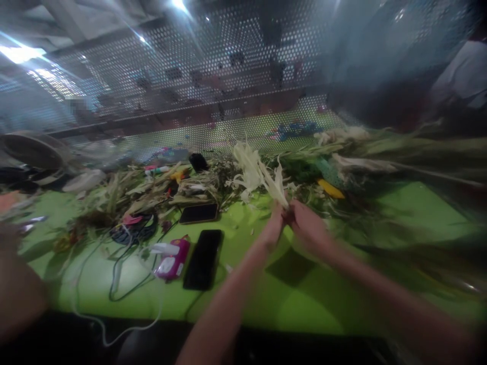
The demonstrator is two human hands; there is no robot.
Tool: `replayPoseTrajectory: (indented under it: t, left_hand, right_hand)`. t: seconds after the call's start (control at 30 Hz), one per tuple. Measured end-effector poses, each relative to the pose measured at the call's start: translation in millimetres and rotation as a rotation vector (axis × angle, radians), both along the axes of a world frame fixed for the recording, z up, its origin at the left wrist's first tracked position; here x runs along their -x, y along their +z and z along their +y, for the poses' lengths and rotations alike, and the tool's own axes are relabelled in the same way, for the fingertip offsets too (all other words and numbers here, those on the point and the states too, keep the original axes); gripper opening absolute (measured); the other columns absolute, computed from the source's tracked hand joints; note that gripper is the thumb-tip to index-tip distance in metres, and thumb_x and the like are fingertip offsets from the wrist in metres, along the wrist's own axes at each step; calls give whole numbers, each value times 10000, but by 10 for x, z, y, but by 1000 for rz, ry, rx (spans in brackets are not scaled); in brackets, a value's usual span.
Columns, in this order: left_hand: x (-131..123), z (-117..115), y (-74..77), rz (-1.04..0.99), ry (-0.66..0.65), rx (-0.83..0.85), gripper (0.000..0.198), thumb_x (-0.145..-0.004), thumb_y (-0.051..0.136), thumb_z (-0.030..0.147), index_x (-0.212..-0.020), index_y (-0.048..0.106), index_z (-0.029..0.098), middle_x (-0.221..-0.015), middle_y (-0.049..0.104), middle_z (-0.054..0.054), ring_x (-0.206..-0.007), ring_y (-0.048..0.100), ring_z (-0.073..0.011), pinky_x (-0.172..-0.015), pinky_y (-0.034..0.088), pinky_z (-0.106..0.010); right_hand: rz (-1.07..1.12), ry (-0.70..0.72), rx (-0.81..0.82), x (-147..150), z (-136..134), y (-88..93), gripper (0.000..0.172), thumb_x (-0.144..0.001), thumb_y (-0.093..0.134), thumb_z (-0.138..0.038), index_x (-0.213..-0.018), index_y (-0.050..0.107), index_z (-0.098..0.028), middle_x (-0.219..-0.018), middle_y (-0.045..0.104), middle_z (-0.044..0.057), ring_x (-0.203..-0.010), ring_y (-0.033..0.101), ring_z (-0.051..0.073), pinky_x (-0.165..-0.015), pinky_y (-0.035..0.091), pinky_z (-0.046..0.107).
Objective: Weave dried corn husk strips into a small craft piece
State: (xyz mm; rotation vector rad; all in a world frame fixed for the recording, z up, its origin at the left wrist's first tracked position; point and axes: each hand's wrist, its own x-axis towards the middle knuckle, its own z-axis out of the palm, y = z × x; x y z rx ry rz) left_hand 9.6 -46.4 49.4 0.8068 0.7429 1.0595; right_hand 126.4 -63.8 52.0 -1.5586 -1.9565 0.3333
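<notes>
Both of my hands meet over the green table (258,299), right of its middle. My left hand (277,219) is closed around the gathered lower end of a bundle of pale corn husks (253,170). Pressed against it, my right hand (300,219) is closed on the same end. The husks fan upward and to the left from my fingers, with ragged tips. My fingertips overlap, so the exact grip is hidden. Behind the bundle lies a heap of dried husks and plant stalks (125,195).
A black phone (203,259), another phone (198,213), a pink wipes packet (173,261) and a white cable (114,340) lie left of my arms. A yellow object (330,189) sits at the right. A perforated screen (213,96) stands behind. Another person's arm (17,284) is at far left.
</notes>
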Motion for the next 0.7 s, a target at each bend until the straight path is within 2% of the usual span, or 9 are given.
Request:
replayPoseTrajectory:
  t: [0.07, 0.2, 0.37, 0.47, 0.53, 0.6, 0.7]
  left_hand:
    - [1, 1, -21, 6, -35, -37, 592, -869, 452, 646, -1313, 594, 282, -1375, 592, -42, -1379, 437, -206, -1201, 269, -378]
    - [33, 21, -63, 66, -92, -104, 530, -900, 432, 607, -1256, 631, 268, -1283, 644, -58, -1243, 552, -194, -1150, 346, -354]
    - [135, 100, -40, 169, -52, -189, 405, -871, 552, 519, -1066, 704, 198, -1074, 710, -75, -1099, 610, -200, -1032, 438, -330]
    - [175, 144, -15, 165, -7, -160, 337, -840, 599, 485, -938, 707, 181, -927, 718, -62, -938, 641, -182, -878, 494, -296]
    - [178, 160, 5, 109, 38, -100, 327, -830, 604, 492, -845, 682, 175, -753, 678, -35, -760, 624, -153, -751, 495, -269]
    - [177, 166, 34, 60, 72, -71, 316, -814, 626, 484, -780, 640, 170, -600, 572, 8, -608, 552, -114, -647, 456, -239]
    - [189, 168, 73, 99, 131, -79, 315, -802, 651, 467, -719, 597, 169, -552, 470, 41, -511, 431, -75, -566, 388, -218]
  right_hand:
    - [20, 6, 31, -15, 22, 13, 97, -911, 433, -262, -852, 494, -215, -858, 630, 80, -732, 551, 206, -630, 354, 291]
    - [120, 54, 124, -71, 94, 43, 164, -940, 384, -314, -915, 507, -209, -873, 645, 75, -751, 576, 204, -651, 390, 284]
    - [126, 153, 183, -74, 109, -1, 168, -910, 395, -284, -969, 522, -191, -873, 641, 74, -731, 576, 194, -654, 403, 280]
    - [97, 228, 238, -12, 55, -32, 201, -909, 400, -268, -993, 565, -188, -840, 658, 69, -690, 574, 186, -629, 396, 274]
    - [89, 271, 256, 19, 23, -40, 225, -914, 416, -283, -998, 605, -196, -821, 674, 67, -685, 583, 189, -633, 403, 275]
    - [79, 301, 259, 6, 22, -36, 239, -915, 453, -323, -1012, 641, -212, -845, 695, 71, -703, 601, 196, -644, 412, 278]
    - [26, 312, 295, -102, 81, 13, 256, -911, 507, -411, -934, 685, -228, -867, 715, 77, -686, 612, 198, -622, 409, 281]
